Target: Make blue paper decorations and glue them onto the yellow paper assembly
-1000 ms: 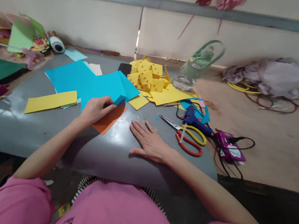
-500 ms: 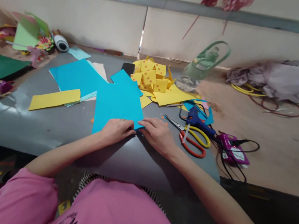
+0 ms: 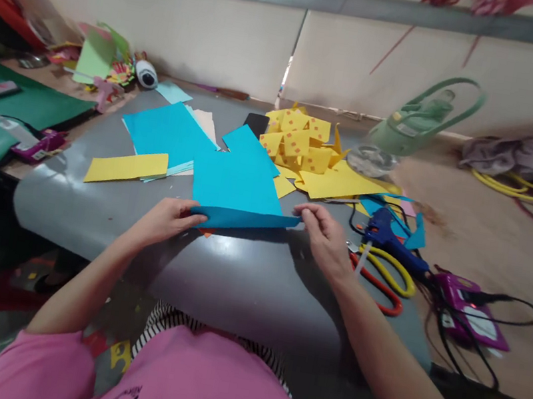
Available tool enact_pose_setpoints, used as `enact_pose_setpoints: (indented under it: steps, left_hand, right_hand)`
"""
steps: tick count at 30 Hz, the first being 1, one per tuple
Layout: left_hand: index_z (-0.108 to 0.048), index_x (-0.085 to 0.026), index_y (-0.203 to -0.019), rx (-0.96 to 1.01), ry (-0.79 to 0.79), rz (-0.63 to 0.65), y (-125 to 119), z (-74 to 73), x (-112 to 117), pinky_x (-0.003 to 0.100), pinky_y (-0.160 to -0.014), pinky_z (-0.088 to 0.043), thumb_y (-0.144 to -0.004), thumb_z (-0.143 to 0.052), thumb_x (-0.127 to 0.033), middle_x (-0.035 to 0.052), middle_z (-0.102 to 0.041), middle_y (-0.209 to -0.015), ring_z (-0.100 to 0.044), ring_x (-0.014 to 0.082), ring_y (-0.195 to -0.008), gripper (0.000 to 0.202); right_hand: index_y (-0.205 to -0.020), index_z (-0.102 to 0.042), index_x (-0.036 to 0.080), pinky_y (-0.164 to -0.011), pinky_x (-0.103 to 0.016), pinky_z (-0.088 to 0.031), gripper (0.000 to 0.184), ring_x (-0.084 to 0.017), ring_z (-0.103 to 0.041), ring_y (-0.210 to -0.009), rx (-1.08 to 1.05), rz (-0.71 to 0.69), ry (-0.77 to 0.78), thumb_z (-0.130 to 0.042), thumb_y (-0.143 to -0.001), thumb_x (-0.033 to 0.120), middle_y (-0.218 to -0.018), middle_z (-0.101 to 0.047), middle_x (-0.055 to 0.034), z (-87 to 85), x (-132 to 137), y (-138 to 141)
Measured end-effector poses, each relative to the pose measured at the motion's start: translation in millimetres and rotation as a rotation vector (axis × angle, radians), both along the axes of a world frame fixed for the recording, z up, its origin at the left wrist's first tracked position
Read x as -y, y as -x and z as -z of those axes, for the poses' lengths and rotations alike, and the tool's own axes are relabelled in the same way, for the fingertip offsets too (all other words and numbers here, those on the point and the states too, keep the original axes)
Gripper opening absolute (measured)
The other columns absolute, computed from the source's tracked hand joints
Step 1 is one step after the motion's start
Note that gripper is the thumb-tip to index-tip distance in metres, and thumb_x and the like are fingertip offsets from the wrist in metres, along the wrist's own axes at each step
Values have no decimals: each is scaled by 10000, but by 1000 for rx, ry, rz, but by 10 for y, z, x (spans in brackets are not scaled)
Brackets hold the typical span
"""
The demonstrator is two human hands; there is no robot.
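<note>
A blue paper sheet (image 3: pixel 238 185) lies in front of me on the grey mat (image 3: pixel 234 275), its near edge lifted and curled up. My left hand (image 3: pixel 164 220) pinches that edge at its left corner. At the right corner my right hand (image 3: pixel 324 235) pinches the same edge. A bit of orange paper (image 3: pixel 205 232) peeks out from under the sheet.
More blue sheets (image 3: pixel 166 130) and a yellow strip (image 3: pixel 127 167) lie to the left. A pile of yellow dotted pieces (image 3: pixel 296 140) sits behind. Scissors (image 3: pixel 380 278), a blue glue gun (image 3: pixel 387 235) and a purple device (image 3: pixel 471 309) with cables lie right. A green kettle (image 3: pixel 417 122) stands beyond.
The blue sheet was drawn toward me over the orange paper. Both hands, close together at its near edge, have moved apart to its corners and lifted that edge. The camera turned left.
</note>
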State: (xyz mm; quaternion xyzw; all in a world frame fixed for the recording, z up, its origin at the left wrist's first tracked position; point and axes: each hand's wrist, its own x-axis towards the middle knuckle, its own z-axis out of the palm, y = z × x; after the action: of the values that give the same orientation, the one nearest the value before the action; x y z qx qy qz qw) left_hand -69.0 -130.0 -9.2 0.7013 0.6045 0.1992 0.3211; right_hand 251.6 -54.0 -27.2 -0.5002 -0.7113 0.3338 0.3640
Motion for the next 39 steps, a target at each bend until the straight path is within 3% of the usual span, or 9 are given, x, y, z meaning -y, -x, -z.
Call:
enact_pose_setpoints:
  steps: [3, 6, 10, 15, 18, 24, 27, 33, 39]
  left_hand:
    - [-742, -225, -1036, 69, 10, 6, -95, -1, 25, 287, -689, -506, -879, -606, -531, 48, -777, -975, -688, 198, -810, 371]
    - [-738, -237, -1063, 185, -121, -50, -335, -114, 81, 298, -758, -544, -829, -693, -521, 63, -769, -1101, -701, 208, -926, 371]
    - [-753, -229, -947, 510, -256, -25, -784, -272, 176, 277, -753, -567, -862, -697, -443, 39, -780, -939, -703, 157, -813, 237]
    - [-755, -210, -891, 803, -211, 17, -1143, -258, 280, 277, -688, -597, -833, -737, -514, 58, -786, -881, -727, 165, -761, 310]
    - [-759, -220, -887, 674, -376, -14, -1164, -210, 371, 258, -652, -591, -869, -715, -469, 44, -790, -844, -724, 153, -724, 253]
    - [-738, -249, -988, 161, -895, 70, -1088, -173, 640, 188, -726, -582, -982, -576, -237, 10, -813, -933, -758, 118, -813, 163]
    - [-712, -229, -1002, 50, -1048, 61, -1061, -152, 760, 163, -719, -577, -986, -565, -197, 4, -813, -939, -760, 102, -797, 151]
    - [-663, -188, -1000, 90, -1072, 181, -1016, -159, 866, 139, -639, -557, -1013, -510, -205, 1, -797, -855, -742, 80, -735, 155]
    - [-640, -170, -993, 76, -1064, 242, -975, -178, 876, 176, -607, -566, -987, -524, -168, 15, -795, -865, -751, 111, -747, 115]
  right_hand:
    - [-965, -663, 233, -666, -294, -448, 329, -166, -568, -735, -198, -20, 119, -573, -900, 542, -908, -700, -45, -49, 49, 14]
    - [-841, -644, 216, -568, -264, -375, 359, -118, -467, -615, -359, -113, 264, -717, -785, 563, -759, -642, -6, -140, 169, 80]
    - [-624, -495, 210, -486, -247, -243, 521, -73, -335, -495, -484, -290, 476, -796, -696, 629, -544, -442, 72, -302, 385, 219]
    - [-582, -443, 205, -469, -247, -174, 592, -58, -303, -462, -620, -468, 654, -835, -655, 643, -495, -398, 88, -406, 596, 306]
    - [-589, -460, 199, -472, -247, -169, 582, -58, -306, -473, -627, -442, 655, -841, -655, 634, -508, -418, 82, -398, 678, 283]
    - [-585, -488, 194, -479, -245, -198, 546, -62, -318, -484, -572, -391, 651, -853, -665, 592, -521, -433, 80, -383, 889, 293]
    - [-599, -482, 194, -481, -239, -203, 547, -63, -302, -500, -591, -356, 669, -848, -673, 594, -536, -430, 82, -385, 1045, 338]
    - [-592, -468, 197, -484, -240, -203, 567, -68, -322, -501, -587, -379, 700, -826, -690, 625, -529, -423, 77, -344, 1256, 320]
    - [-585, -453, 200, -494, -241, -203, 594, -70, -322, -502, -523, -391, 748, -824, -664, 657, -525, -416, 78, -263, 1238, 294]
